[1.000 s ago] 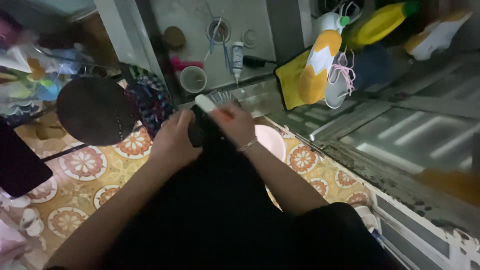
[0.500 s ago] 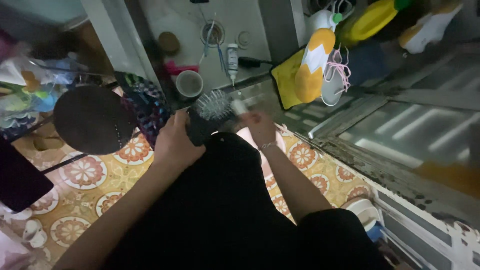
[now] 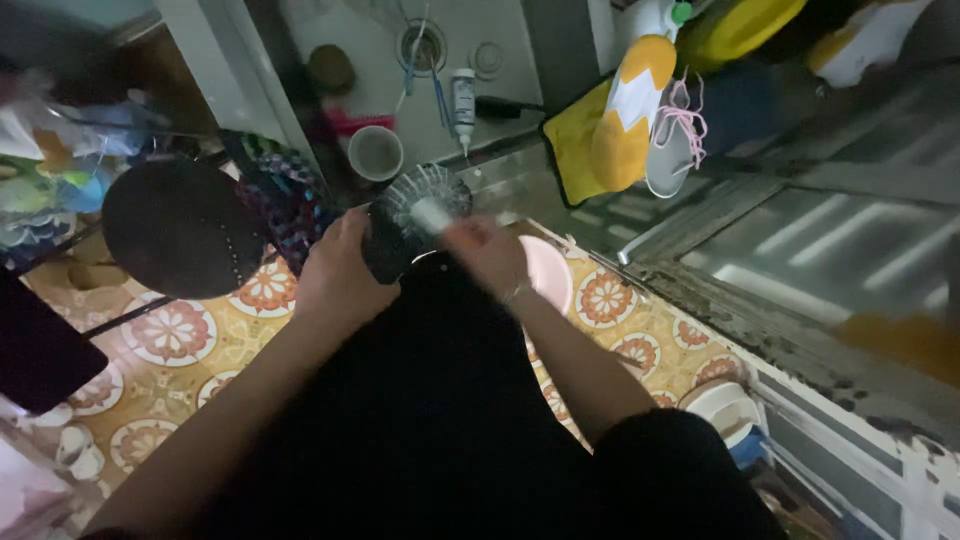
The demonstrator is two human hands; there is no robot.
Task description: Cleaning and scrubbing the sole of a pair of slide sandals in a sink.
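My left hand (image 3: 338, 272) grips a dark round object (image 3: 410, 215) with a pale ribbed face, held up in front of me over the patterned floor. My right hand (image 3: 487, 252) is blurred and holds a small white piece (image 3: 431, 214) pressed against that ribbed face. A bracelet sits on my right wrist. A black garment (image 3: 430, 420) covers my lap and hides the floor below both arms. A pink basin (image 3: 547, 272) lies just beyond my right wrist.
A round black pan-like disc (image 3: 180, 225) rests at the left on orange flower-patterned tiles (image 3: 170, 330). Ahead are a cup (image 3: 375, 153), a floor drain (image 3: 425, 45) and a small bottle (image 3: 462, 98). Yellow-and-white shoes (image 3: 630, 115) stand right of them. A metal threshold (image 3: 800, 250) runs along the right.
The round object has turned, so its ribbed face now shows. My right hand moved across it with the white piece, shifting right and slightly down.
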